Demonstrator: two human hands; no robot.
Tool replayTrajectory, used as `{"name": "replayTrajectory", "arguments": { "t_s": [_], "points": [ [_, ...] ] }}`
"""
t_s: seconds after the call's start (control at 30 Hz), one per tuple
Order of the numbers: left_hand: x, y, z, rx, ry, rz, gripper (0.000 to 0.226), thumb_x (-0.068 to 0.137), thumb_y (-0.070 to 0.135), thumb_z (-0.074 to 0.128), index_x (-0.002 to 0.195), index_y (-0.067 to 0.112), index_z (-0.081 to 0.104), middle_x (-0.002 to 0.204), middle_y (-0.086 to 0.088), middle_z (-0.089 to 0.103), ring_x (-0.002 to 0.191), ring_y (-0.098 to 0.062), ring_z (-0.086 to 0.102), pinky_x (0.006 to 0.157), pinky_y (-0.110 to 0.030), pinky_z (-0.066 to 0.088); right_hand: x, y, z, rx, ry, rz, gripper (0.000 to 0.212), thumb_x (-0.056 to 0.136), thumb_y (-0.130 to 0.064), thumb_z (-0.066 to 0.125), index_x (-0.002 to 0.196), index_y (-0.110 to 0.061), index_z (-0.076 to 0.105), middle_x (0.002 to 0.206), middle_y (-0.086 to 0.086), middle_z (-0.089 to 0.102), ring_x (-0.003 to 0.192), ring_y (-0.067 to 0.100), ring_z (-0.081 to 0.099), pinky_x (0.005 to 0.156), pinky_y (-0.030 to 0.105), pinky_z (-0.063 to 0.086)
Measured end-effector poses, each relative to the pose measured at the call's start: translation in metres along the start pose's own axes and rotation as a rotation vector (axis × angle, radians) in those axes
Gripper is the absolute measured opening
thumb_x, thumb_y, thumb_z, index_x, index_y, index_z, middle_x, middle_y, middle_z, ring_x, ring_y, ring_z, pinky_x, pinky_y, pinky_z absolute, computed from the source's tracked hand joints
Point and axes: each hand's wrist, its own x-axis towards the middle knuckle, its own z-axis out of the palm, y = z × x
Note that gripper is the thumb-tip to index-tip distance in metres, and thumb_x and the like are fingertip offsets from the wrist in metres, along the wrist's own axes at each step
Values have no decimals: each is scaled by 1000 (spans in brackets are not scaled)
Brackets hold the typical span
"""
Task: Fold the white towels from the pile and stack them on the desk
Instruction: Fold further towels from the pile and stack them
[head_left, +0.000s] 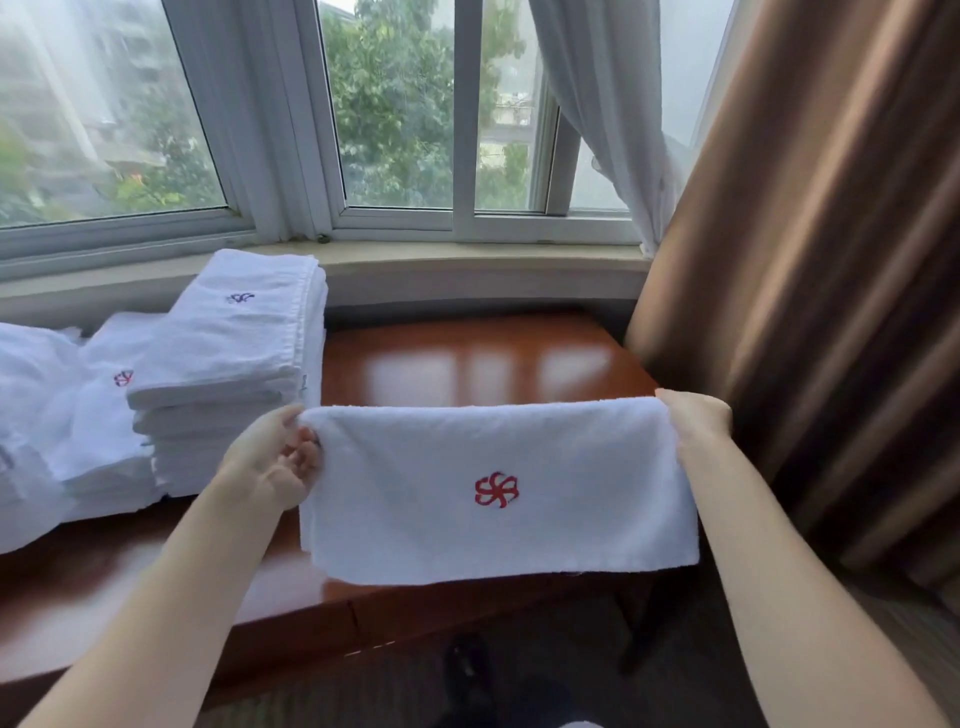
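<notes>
My left hand (278, 457) and right hand (693, 415) each pinch a top corner of a soft terry towel (498, 488), rectangular, red-crested, hanging above the glossy wooden surface (467, 364); folded stack (228, 374) just left; bare gloss beyond; curtain (810, 260) close right.

A white towel (498, 488) with a red stitched emblem hangs folded over, held up by its top corners above the front of the glossy brown desk (483, 364). To the left, a neat stack of folded towels (228, 374) stands on the desk; beside it lies a looser pile (47, 415).
</notes>
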Motion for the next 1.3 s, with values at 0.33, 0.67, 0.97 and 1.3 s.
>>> {"name": "replayTrajectory", "arguments": {
  "t_s": [0.33, 0.67, 0.97, 1.3],
  "points": [
    [98, -65, -5, 1193, 86, 298, 75, 78, 19, 69, 145, 14, 34, 142, -17, 41, 120, -36, 49, 96, -42, 44, 35, 90, 64, -423, -194, 100, 55, 91, -15, 57, 142, -6, 38, 142, 15, 42, 128, 33, 39, 101, 32, 35],
    [115, -74, -29, 1260, 159, 234, 23, 77, 19, 74, 86, 7, 56, 81, -6, 58, 65, -21, 52, 54, -28, 41, 51, 113, 69, -639, -44, 52, 31, 85, -19, 60, 111, -2, 64, 127, 17, 45, 80, 29, 49, 70, 29, 43],
    [96, -70, -9, 772, 116, 120, 19, 83, 11, 70, 73, 13, 54, 59, -2, 50, 48, -13, 43, 37, -14, 29, 28, 99, 76, -619, 18, -152, 33, 82, 2, 44, 107, -11, 62, 126, 11, 37, 102, 35, 50, 86, 34, 45],
    [102, -67, -15, 914, 157, 340, 12, 87, 14, 57, 76, 11, 54, 80, -12, 53, 63, -24, 46, 61, -29, 36, 19, 92, 77, -376, 102, -351, 21, 90, -5, 49, 110, -10, 55, 100, 8, 60, 87, 25, 51, 73, 26, 33]
  ]
}}
